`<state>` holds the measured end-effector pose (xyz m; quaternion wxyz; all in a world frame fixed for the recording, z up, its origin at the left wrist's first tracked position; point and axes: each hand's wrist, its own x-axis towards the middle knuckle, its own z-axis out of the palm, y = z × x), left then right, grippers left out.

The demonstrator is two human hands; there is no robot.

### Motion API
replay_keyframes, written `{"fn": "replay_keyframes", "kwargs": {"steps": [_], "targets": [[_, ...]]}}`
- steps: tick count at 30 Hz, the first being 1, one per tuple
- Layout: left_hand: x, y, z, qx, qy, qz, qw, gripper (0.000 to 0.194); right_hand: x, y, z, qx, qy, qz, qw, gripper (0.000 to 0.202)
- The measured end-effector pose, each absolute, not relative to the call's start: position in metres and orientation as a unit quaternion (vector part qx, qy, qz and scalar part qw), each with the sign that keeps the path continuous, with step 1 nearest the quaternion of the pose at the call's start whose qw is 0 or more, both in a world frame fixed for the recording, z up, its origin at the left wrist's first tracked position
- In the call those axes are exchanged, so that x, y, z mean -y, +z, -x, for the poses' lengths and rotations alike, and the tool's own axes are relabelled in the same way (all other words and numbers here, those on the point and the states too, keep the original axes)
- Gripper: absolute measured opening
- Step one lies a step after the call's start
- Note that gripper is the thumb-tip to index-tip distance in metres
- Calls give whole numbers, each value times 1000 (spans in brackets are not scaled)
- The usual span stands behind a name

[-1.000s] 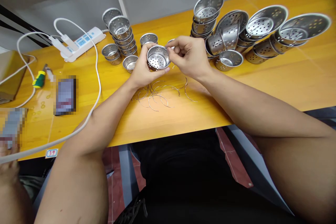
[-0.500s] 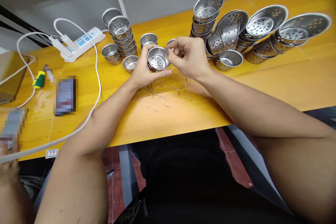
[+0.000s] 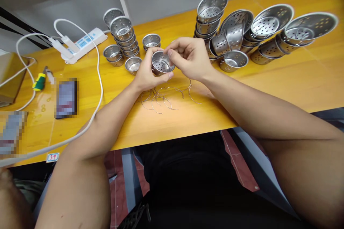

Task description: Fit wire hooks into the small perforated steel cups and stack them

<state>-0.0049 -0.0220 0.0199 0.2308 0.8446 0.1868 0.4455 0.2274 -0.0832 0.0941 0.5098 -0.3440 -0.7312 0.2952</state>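
Observation:
My left hand [image 3: 146, 73] is wrapped round a small perforated metal strainer basket [image 3: 162, 63], held tilted with its mouth towards me. The fingers and thumb of my right hand [image 3: 188, 57] are pinched at the basket's upper right rim. What they pinch is too small to make out. Below both hands, several thin curved wire handles [image 3: 161, 100] lie loose on the yellow table [image 3: 172, 125]. A pair of small stacked baskets [image 3: 152, 40] stands just behind my left hand, and a single basket [image 3: 132, 65] is close to its left.
Stacked small baskets [image 3: 122, 30] stand at the back left, larger ones [image 3: 274, 25] at the back right. A white power strip [image 3: 84, 44] trails a cable [image 3: 100, 78] across my left arm. Further left lie a screwdriver [image 3: 39, 81] and two phones [image 3: 66, 98].
My right hand has shifted slightly left over the basket's rim. My left hand keeps its hold. At the far left, another person's hand has drawn back from the lower phone.

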Motion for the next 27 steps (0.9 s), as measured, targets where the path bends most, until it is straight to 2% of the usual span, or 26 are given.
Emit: {"fn": "replay_keyframes", "kwargs": {"steps": [6, 10, 18, 27], "targets": [[15, 19, 6, -162, 466, -830, 259, 97, 85, 113, -242, 768, 369, 305, 426, 74], [17, 20, 5, -167, 456, -830, 273, 97, 79, 109, -241, 761, 367, 316, 432, 80], [23, 23, 2, -180, 445, -834, 272, 84, 73, 98, -236, 728, 405, 319, 452, 78], [25, 24, 2, -194, 444, -828, 282, 81, 68, 100, -240, 732, 422, 302, 440, 76]]}}
